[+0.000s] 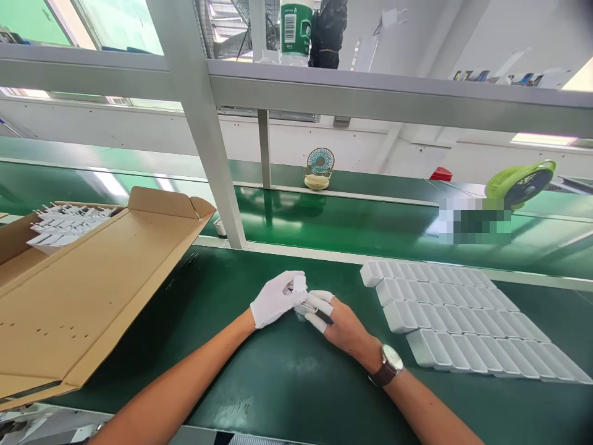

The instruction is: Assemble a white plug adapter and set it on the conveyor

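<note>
Right of the cardboard box [115, 259], the left hand [278, 300] and right hand [343, 324] pinch a small white part [299, 284] in closed fingers. Above, right of the box, a green label [296, 29] bears a barcode.

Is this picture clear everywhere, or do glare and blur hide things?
Not everywhere: in the head view, the upper-left window looks washed out, glare streaks the far green surface, a pixelated patch hides something beside the lime-green fan, and the small white piece in the gloved left hand shows little detail.
</note>
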Tool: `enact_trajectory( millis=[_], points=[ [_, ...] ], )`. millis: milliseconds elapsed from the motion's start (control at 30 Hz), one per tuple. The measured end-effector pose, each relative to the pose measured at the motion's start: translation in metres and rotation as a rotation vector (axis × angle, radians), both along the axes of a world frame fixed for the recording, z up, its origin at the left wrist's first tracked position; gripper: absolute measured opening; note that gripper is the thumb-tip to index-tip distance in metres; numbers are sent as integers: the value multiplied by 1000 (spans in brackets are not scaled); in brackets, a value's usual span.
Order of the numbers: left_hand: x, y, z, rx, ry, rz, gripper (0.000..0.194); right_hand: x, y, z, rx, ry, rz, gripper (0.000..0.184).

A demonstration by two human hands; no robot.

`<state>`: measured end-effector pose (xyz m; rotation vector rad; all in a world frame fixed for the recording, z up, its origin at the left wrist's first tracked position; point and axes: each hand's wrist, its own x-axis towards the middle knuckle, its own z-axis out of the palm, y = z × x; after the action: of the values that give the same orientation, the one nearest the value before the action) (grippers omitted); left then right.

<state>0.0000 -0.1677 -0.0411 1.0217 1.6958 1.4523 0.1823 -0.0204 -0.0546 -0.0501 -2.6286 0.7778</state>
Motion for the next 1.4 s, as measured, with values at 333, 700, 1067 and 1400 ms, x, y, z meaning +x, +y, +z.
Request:
enact_trajectory(
  millis=[333, 700, 1067, 1400],
  points=[
    [-1, -4, 0, 6, 13, 17, 54, -2, -3, 1, -48, 83, -79, 43],
    [2, -2, 6, -11, -28, 51, 59, -3, 2, -7, 244, 219, -90, 42],
    [-1, -2, 3, -10, -23, 40, 72, -2, 4, -6, 263, 93, -39, 38],
    [-4, -5, 12, 193, -150, 97, 71, -7, 2, 38, 212, 265, -44, 30]
  ],
)
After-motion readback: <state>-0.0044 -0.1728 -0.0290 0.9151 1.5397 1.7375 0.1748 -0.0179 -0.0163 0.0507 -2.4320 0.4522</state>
